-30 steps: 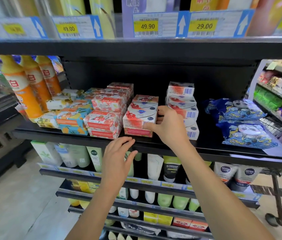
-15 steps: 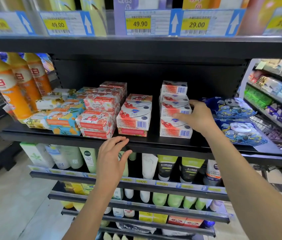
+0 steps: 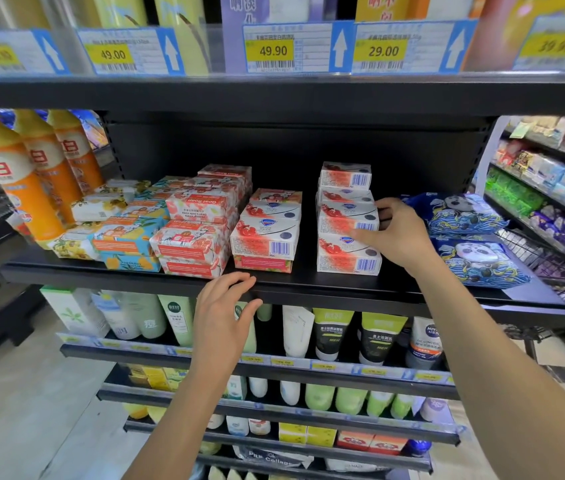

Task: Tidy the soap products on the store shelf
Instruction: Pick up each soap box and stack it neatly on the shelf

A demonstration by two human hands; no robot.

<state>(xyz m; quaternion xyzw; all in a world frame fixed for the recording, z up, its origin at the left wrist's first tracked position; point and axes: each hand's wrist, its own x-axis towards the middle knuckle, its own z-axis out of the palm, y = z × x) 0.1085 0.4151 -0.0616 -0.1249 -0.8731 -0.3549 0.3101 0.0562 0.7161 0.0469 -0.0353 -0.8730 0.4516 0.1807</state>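
Note:
On the black shelf (image 3: 308, 284) stand two stacks of red-and-white soap boxes: a left stack (image 3: 267, 233) and a taller right stack (image 3: 345, 220). My right hand (image 3: 397, 233) is against the right side of the right stack, thumb on the front of a middle box and fingers curled round its side. My left hand (image 3: 225, 306) rests with relaxed fingers on the shelf's front edge, holding nothing. Further left lie pink Goat Soap packs (image 3: 198, 223) and blue-orange soap packs (image 3: 128, 237).
Orange bottles (image 3: 28, 181) stand at the shelf's left end. Blue panda packets (image 3: 464, 237) lie right of the soap. Tubes and bottles fill the lower shelves (image 3: 343, 334). Price tags (image 3: 288, 48) line the shelf above. Another aisle rack (image 3: 551, 181) is at the right.
My right hand moved from the left stack to the right side of the right stack and now holds a middle box. The left hand has stayed at the shelf edge.

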